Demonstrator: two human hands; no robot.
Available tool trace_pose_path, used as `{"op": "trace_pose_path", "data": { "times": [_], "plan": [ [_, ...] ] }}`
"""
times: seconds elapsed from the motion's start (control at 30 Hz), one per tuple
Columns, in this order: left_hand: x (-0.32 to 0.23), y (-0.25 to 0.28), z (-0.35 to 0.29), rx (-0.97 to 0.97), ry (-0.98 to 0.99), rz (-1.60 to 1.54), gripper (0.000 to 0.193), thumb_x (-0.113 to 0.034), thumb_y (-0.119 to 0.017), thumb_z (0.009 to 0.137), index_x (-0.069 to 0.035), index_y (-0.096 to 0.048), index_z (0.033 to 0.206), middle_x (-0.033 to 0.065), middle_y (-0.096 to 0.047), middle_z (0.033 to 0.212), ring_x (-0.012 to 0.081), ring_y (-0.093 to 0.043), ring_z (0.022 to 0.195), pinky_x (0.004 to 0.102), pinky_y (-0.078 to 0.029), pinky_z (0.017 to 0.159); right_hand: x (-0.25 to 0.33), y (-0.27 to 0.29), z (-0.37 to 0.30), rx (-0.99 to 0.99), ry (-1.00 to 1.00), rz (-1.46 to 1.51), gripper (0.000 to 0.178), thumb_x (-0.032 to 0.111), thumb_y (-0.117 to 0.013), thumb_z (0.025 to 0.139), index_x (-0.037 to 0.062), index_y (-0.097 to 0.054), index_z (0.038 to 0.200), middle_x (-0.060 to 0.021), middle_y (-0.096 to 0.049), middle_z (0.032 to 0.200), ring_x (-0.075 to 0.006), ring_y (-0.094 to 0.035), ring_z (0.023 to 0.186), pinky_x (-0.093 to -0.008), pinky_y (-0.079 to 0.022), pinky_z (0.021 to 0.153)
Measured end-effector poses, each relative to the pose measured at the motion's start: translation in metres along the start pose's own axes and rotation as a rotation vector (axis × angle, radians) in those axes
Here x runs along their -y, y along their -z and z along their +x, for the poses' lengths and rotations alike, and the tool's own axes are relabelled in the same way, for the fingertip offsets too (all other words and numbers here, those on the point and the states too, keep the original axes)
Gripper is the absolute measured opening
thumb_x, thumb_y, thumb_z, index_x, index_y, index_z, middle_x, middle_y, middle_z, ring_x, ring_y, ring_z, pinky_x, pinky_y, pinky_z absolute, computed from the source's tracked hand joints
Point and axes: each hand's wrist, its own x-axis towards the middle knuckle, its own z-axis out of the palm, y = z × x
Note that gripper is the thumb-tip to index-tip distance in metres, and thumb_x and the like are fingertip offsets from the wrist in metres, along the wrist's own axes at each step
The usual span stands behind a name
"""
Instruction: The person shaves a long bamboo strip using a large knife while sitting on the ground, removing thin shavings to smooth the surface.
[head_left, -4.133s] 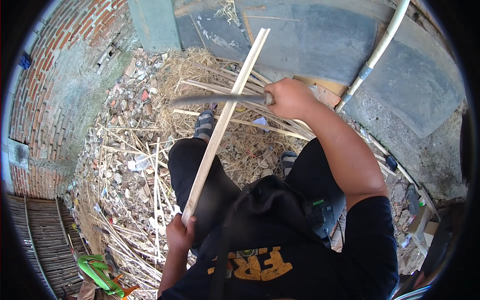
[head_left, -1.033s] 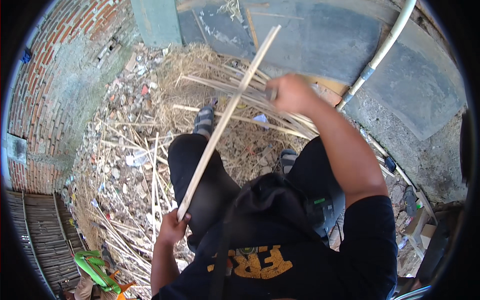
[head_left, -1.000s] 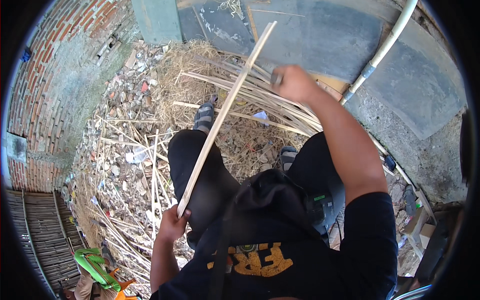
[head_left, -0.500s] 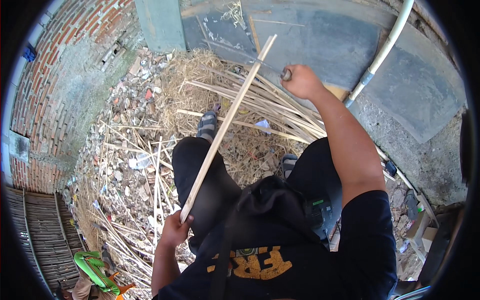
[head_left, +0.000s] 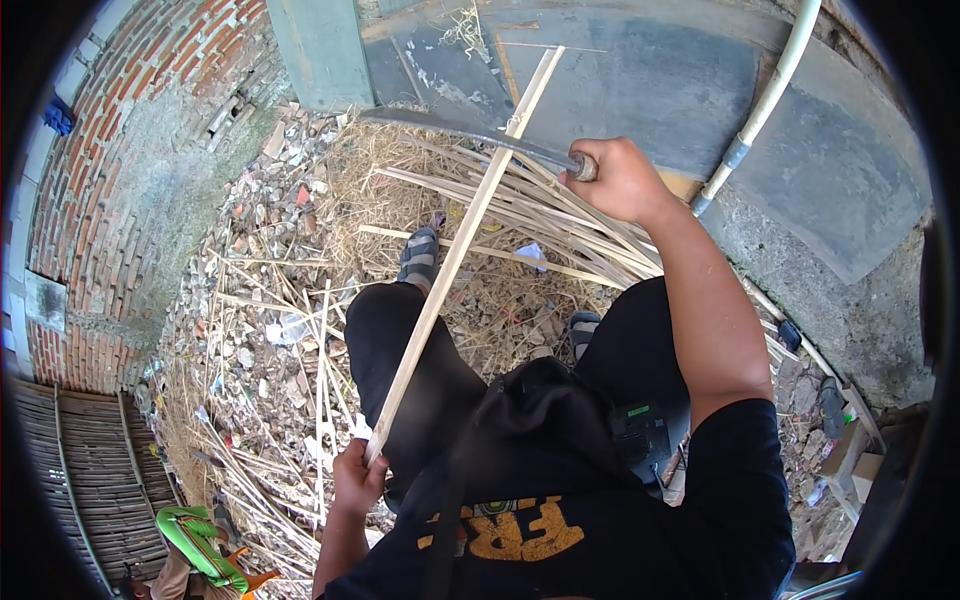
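Note:
A long pale strip of split bamboo or wood (head_left: 455, 262) runs slantwise across my left knee, pointing away from me. My left hand (head_left: 358, 480) is closed on its near end. My right hand (head_left: 618, 180) grips the handle of a machete-like long knife (head_left: 445, 124). The blade lies across the strip near its far end, and a small curl of shaving stands up where they meet. Beneath and beyond the knife, a bundle of similar strips (head_left: 560, 225) lies on the ground.
Rubble and dry shavings (head_left: 370, 190) cover the ground. More strips (head_left: 322, 390) are scattered at the left. A brick wall (head_left: 110, 190) rises on the left, dark panels (head_left: 640, 90) and a white pipe (head_left: 765, 115) stand ahead. A person in green (head_left: 195, 540) is at lower left.
The knife blade, barely visible edge-on before, now shows broadside across the strip, pointing left. My right hand has shifted slightly nearer, and a curl of shaving has appeared.

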Motion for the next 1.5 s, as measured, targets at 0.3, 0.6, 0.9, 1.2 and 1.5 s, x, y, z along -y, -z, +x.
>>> {"op": "trace_pose_path", "data": {
  "times": [0.3,0.6,0.9,1.2,1.5],
  "plan": [
    [-0.012,-0.008,-0.011,0.023,0.004,0.203,0.042,-0.041,-0.060,0.097,0.000,-0.055,0.090,0.0227,-0.058,0.067,0.0456,-0.060,0.063,0.0467,-0.044,0.055,0.000,-0.004,0.000,0.206,0.015,-0.104,0.028,0.028,-0.072,0.081,0.0114,-0.073,0.104,-0.0165,-0.071,0.091,-0.0351,-0.068,0.091,-0.0451,-0.054,0.081],
    [-0.014,-0.020,-0.002,-0.058,0.015,0.279,0.040,-0.036,-0.059,0.097,-0.001,-0.051,0.081,0.0221,-0.054,0.060,0.0454,-0.058,0.057,0.0493,-0.043,0.052,0.009,-0.008,0.003,0.255,0.038,-0.288,0.025,0.027,-0.072,0.080,0.0113,-0.072,0.099,-0.0153,-0.071,0.090,-0.0352,-0.068,0.090,-0.0451,-0.054,0.082],
    [-0.004,-0.021,-0.005,-0.103,-0.043,0.351,0.047,-0.043,-0.059,0.096,-0.003,-0.046,0.074,0.0207,-0.051,0.056,0.0456,-0.056,0.054,0.0495,-0.042,0.049,0.021,-0.012,0.001,0.328,0.028,-0.236,0.035,0.019,-0.066,0.079,0.0096,-0.072,0.112,-0.0186,-0.072,0.101,-0.0360,-0.068,0.096,-0.0446,-0.054,0.087],
    [-0.012,-0.010,0.001,-0.077,-0.064,0.469,0.045,-0.042,-0.061,0.095,-0.003,-0.048,0.078,0.0216,-0.053,0.057,0.0462,-0.057,0.054,0.0507,-0.043,0.049,-0.023,-0.013,0.015,0.067,-0.097,-0.167,0.025,0.019,-0.064,0.079,0.0101,-0.073,0.101,-0.0174,-0.072,0.093,-0.0365,-0.069,0.088,-0.0456,-0.055,0.082],
    [-0.006,-0.015,0.008,-0.076,-0.078,0.346,0.046,-0.041,-0.062,0.095,-0.004,-0.046,0.073,0.0210,-0.051,0.056,0.0462,-0.057,0.055,0.0485,-0.042,0.048,-0.027,-0.011,0.018,0.089,-0.085,-0.038,0.026,0.022,-0.069,0.080,0.0047,-0.071,0.100,-0.0189,-0.071,0.086,-0.0358,-0.068,0.082,-0.0441,-0.054,0.078]
  ]
}}
